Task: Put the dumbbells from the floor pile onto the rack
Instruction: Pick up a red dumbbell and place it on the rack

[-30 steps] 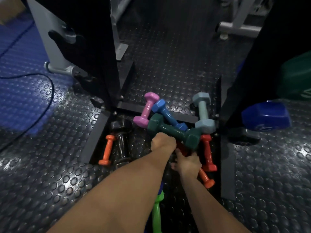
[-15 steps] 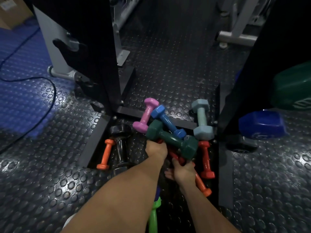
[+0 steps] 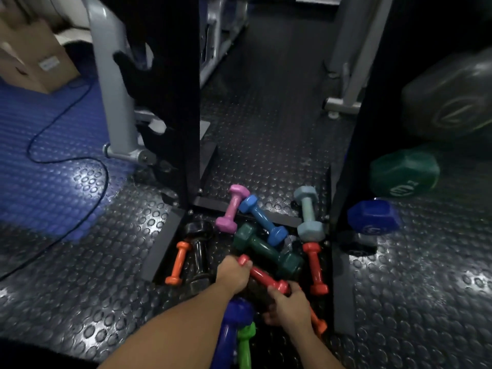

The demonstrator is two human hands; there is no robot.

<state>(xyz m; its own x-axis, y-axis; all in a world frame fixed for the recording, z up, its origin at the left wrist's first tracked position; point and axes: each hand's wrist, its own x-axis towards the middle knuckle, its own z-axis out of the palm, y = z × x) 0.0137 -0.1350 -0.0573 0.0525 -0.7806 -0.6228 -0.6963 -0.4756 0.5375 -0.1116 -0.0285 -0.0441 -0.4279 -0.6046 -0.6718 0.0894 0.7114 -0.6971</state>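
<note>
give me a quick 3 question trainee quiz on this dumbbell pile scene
1. True or false: both hands grip the dark green dumbbell.
2. Which dumbbell leans against the pink one? A) light grey-blue B) blue C) orange
3. Fill in: the small orange dumbbell on the left lies beside a ____ dumbbell.

Key:
1. False. The left hand and right hand hold the red dumbbell; the dark green dumbbell lies behind it.
2. B, the blue dumbbell by the pink dumbbell.
3. Black: orange dumbbell, black dumbbell.
</note>
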